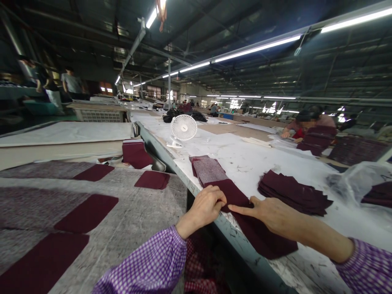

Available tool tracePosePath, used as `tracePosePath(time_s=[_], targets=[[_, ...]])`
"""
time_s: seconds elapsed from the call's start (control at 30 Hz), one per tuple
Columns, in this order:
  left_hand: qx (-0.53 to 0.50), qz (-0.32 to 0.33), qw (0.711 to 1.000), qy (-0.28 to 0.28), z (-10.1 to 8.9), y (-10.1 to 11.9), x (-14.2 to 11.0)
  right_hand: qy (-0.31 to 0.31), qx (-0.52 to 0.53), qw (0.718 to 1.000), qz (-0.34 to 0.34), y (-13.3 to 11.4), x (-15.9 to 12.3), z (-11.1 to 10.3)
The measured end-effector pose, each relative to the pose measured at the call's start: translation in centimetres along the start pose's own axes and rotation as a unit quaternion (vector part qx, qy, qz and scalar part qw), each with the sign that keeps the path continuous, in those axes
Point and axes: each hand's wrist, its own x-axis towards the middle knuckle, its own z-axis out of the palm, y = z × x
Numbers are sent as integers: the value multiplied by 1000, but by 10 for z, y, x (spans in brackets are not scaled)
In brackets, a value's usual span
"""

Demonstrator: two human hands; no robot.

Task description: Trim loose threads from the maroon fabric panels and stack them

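Observation:
A long maroon fabric piece [266, 232] lies along the edge of the white table, one end reaching toward me. My left hand [206, 204] is closed at its near edge, thumb and fingertips pinched together on the cloth. With the index finger stretched out, my right hand [266, 212] presses on the same cloth just beside the left fingertips; its thumb stands apart and the other fingers are partly hidden. Beyond the hands, a grey-speckled fabric piece [210, 169] rests over more maroon cloth. To the right is a fanned stack of maroon pieces [290, 194].
A white fan [183, 128] stands farther up the table [232, 153]. On the left, a lower grey-covered surface [128, 212] carries maroon pieces [87, 212], with a gap between it and the table. A clear plastic bag [355, 183] lies at right. A co-worker [315, 122] handles maroon cloth.

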Motion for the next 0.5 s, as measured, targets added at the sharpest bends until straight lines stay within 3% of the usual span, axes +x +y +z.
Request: tracePosePath(time_s=[0.1, 0.23, 0.37, 0.5], targets=[[-4, -14, 1000, 11, 0, 1, -1, -8, 37, 997, 60, 2, -3, 2], [-9, -7, 1000, 9, 0, 1, -5, -15, 182, 975, 123, 15, -5, 0], [3, 4, 1000, -4, 0, 2, -8, -43, 281, 946, 158, 20, -2, 0], [31, 9, 999, -16, -1, 5, -8, -32, 335, 928, 160, 22, 2, -4]])
